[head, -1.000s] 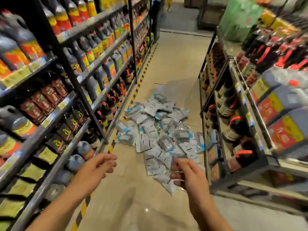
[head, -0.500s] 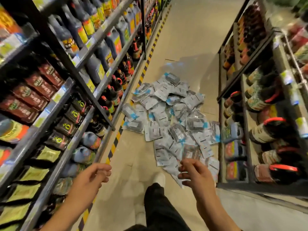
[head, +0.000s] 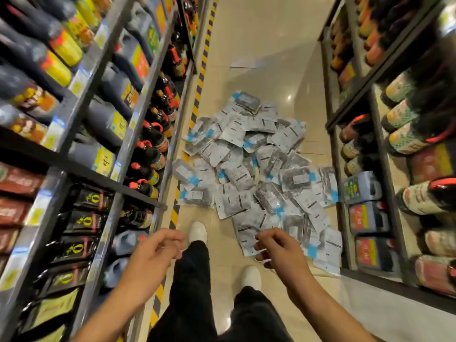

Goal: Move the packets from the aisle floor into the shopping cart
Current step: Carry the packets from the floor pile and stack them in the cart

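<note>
A heap of several clear packets (head: 256,174) with dark contents and blue corner tags lies spread across the aisle floor, from the left shelf foot to the right shelf foot. My left hand (head: 155,250) hangs in front of me with loosely curled fingers and holds nothing. My right hand (head: 281,250) is over the near edge of the heap, fingers loosely curled and empty. No shopping cart shows in the head view.
Tall shelves of bottles and jugs (head: 118,112) line the left side, and shelves of bottles (head: 407,134) line the right. A yellow-black striped line (head: 197,95) runs along the left shelf foot. My legs and white shoes (head: 197,232) stand just short of the heap.
I have stepped closer to the heap and my view has tilted down. Both legs and shoes have come into view. Both hands stay empty and extended forward.
</note>
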Available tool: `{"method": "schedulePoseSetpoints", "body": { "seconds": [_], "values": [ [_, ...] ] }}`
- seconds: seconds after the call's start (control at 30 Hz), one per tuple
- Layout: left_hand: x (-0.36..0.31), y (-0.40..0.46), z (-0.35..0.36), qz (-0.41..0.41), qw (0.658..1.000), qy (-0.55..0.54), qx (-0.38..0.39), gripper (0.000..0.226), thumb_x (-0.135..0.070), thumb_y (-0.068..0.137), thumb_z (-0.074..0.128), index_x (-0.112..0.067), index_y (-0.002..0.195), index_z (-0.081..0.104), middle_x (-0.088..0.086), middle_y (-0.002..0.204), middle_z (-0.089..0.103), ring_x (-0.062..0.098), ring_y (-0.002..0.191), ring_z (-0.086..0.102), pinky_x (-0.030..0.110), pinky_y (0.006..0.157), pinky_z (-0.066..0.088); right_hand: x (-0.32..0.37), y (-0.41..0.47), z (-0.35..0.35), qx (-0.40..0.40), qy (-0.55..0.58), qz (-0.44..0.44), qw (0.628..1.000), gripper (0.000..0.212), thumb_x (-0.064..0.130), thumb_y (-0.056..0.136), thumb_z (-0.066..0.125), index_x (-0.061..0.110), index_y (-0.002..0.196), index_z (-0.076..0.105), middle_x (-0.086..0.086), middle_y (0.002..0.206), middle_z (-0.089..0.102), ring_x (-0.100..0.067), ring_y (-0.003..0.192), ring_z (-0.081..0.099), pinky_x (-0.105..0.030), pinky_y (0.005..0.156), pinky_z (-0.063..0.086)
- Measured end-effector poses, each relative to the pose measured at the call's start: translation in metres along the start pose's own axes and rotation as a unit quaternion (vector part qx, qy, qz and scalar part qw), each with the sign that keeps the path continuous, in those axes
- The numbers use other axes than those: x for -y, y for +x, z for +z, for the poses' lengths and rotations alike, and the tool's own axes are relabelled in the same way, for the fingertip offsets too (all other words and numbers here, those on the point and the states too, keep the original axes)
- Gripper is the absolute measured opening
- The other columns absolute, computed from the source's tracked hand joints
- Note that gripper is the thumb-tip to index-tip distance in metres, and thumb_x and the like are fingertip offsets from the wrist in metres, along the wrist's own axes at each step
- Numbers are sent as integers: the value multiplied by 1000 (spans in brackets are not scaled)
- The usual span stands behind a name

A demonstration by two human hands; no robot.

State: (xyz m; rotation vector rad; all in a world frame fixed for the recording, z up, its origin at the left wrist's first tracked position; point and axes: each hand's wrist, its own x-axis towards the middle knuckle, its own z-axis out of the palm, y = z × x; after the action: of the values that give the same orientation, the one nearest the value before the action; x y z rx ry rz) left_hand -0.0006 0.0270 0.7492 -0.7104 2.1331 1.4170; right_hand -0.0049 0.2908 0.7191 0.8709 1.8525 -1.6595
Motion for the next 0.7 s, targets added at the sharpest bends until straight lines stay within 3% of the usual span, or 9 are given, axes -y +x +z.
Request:
{"method": "schedulePoseSetpoints", "body": {
  "seconds": [0.23, 0.33, 0.43, 0.5, 0.6, 0.7],
  "values": [
    [-30, 187, 38, -28, 986, 93, 138, 20, -8, 102, 58, -21, 102, 73, 8, 102, 74, 26, 94, 71, 33, 78, 51, 3, 101, 33, -107, 117, 129, 979, 12, 27, 100, 63, 19, 102, 71, -8, 96, 73, -18, 72, 64, -35, 69, 48],
    [-40, 251, 55, -52, 976, 123, 173, 13, -11, 99, 64, -21, 101, 72, 5, 104, 74, 23, 96, 70, 32, 75, 50, -11, 149, 47, -160, 251, 225, 928, 20, 32, 100, 63, 16, 111, 68, -9, 102, 71, -22, 77, 66, -32, 67, 48],
    [-35, 309, 72, -8, 961, 198, 192, 17, -10, 96, 68, -26, 100, 73, -1, 103, 75, 17, 101, 70, 36, 89, 53, -30, 200, 53, -161, 369, 255, 879, 21, 31, 103, 59, 16, 116, 66, -9, 114, 71, -27, 92, 70, -37, 79, 55],
    [-21, 356, 95, -4, 957, 215, 197, 16, -12, 97, 67, -26, 101, 73, 1, 103, 76, 20, 101, 72, 37, 90, 52, -57, 242, 52, -171, 404, 261, 860, 17, 29, 104, 57, 16, 110, 66, -10, 116, 70, -28, 95, 70, -39, 84, 56],
    [24, 429, 150, 17, 947, 252, 201, 15, -16, 98, 66, -27, 107, 71, 0, 106, 73, 17, 102, 69, 28, 80, 49, -111, 314, 47, -181, 423, 283, 841, 15, 24, 105, 54, 13, 101, 63, -9, 108, 68, -26, 93, 66, -39, 87, 52],
    [90, 492, 218, 26, 928, 298, 224, 15, -17, 97, 68, -23, 110, 68, 1, 110, 70, 15, 100, 65, 22, 70, 46, -186, 379, 50, -192, 455, 295, 818, 19, 30, 104, 60, 11, 104, 64, -4, 93, 67, -21, 83, 65, -35, 78, 53]
  ]
}}
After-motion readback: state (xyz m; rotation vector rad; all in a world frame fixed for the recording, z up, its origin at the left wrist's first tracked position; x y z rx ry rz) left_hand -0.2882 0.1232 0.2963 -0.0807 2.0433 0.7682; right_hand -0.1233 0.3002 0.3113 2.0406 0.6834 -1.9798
